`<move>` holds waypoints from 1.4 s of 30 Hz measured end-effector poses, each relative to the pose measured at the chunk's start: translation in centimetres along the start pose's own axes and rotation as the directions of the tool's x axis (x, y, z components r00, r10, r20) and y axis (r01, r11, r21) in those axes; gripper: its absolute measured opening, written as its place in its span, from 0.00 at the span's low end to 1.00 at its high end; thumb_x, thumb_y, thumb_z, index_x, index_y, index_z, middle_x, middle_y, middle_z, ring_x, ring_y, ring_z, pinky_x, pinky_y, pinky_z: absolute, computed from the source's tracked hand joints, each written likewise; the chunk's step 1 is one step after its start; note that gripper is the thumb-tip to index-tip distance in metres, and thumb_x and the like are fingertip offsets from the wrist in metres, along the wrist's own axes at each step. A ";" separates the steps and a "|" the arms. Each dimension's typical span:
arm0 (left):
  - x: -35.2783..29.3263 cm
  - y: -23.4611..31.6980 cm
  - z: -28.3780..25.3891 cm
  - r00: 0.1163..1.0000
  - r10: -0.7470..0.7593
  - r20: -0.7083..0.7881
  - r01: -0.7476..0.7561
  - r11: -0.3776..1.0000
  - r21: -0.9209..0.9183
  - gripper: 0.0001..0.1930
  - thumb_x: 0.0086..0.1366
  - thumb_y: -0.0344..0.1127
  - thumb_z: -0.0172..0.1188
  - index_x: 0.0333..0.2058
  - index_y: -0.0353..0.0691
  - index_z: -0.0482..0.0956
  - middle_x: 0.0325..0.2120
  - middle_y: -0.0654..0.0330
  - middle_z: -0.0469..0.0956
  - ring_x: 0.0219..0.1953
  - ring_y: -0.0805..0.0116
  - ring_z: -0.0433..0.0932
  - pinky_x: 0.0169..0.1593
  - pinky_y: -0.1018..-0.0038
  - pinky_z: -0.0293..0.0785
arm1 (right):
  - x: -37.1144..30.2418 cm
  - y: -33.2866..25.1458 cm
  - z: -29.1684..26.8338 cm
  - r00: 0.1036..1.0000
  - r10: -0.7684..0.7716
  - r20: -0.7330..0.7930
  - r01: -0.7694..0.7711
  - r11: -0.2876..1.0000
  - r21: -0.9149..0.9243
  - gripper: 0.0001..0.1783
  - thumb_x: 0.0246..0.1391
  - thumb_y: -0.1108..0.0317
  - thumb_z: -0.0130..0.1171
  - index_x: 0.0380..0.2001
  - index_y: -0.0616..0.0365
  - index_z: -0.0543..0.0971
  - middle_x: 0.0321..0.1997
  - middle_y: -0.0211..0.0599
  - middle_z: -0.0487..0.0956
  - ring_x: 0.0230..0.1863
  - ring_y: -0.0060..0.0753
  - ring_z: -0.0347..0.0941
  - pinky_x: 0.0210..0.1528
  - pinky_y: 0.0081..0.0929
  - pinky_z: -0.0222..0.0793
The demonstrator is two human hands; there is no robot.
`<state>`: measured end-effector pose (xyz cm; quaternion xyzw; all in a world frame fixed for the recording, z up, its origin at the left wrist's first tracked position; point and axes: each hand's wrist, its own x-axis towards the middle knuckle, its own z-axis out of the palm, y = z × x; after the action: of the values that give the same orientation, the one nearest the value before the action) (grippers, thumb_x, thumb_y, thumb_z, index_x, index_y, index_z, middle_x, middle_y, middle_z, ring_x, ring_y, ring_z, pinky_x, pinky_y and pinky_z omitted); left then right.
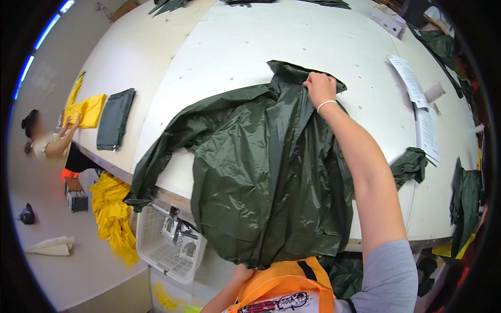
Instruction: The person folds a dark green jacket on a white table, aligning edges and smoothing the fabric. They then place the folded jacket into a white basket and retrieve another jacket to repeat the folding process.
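A dark green, shiny rain jacket (235, 151) lies front up on the white table, its lower part hanging over the near edge. My right hand (320, 89) is closed on its raised collar (292, 72), near the top of the front opening. At the bottom hem my left hand (243, 272) is closed on the jacket, its fingers mostly hidden by the fabric. One sleeve (162, 143) stretches out to the left and droops over the edge. The other sleeve (409, 167) shows beyond my right forearm.
Folded dark green (116, 119) and yellow (90, 110) garments lie at the left, by another person's hands (70, 125). Below the edge are a white plastic basket (151, 237) and a yellow heap (112, 214). Paper sheets (409, 81) and a box (387, 21) lie at right.
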<state>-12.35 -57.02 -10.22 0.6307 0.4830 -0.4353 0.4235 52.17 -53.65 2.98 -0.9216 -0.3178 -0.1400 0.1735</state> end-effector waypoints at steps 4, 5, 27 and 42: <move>5.6 -2.5 1.5 0.978 0.209 -0.022 -0.203 0.965 0.166 0.28 0.50 0.53 0.65 0.41 0.33 0.78 0.40 0.43 0.78 0.44 0.48 0.77 0.46 0.62 0.72 | 4.4 -2.6 -3.9 0.963 -0.193 0.189 0.224 0.961 -0.161 0.08 0.49 0.58 0.60 0.25 0.48 0.80 0.33 0.31 0.80 0.46 0.34 0.71 0.60 0.43 0.52; 5.5 -1.5 1.0 0.982 0.188 -0.001 -0.184 0.960 0.213 0.30 0.50 0.57 0.64 0.40 0.33 0.79 0.39 0.43 0.78 0.44 0.48 0.77 0.46 0.62 0.72 | 4.5 -2.7 -4.3 0.960 -0.155 0.235 0.200 0.963 -0.179 0.09 0.49 0.57 0.60 0.27 0.49 0.80 0.35 0.32 0.80 0.50 0.34 0.70 0.63 0.45 0.49; 4.5 37.6 -46.5 0.386 0.608 -0.693 -0.176 0.786 0.592 0.24 0.54 0.57 0.62 0.33 0.39 0.80 0.28 0.51 0.80 0.34 0.53 0.78 0.42 0.64 0.72 | -15.3 13.8 -11.4 0.753 0.521 0.402 -0.586 0.808 0.051 0.15 0.53 0.60 0.59 0.32 0.62 0.71 0.32 0.55 0.76 0.34 0.54 0.73 0.37 0.40 0.68; 4.3 54.9 -35.7 -0.062 0.986 -0.155 -0.463 0.110 0.880 0.27 0.61 0.43 0.55 0.59 0.48 0.64 0.63 0.58 0.57 0.65 0.53 0.53 0.66 0.52 0.45 | 2.7 8.6 2.8 0.807 0.513 0.292 -0.582 0.775 0.247 0.38 0.58 0.52 0.49 0.60 0.72 0.57 0.60 0.64 0.64 0.62 0.56 0.60 0.63 0.38 0.56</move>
<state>46.97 -31.44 1.31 0.9872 -0.0319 0.1035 0.1173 60.06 -57.41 -0.58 -0.9419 -0.0694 0.0682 0.3216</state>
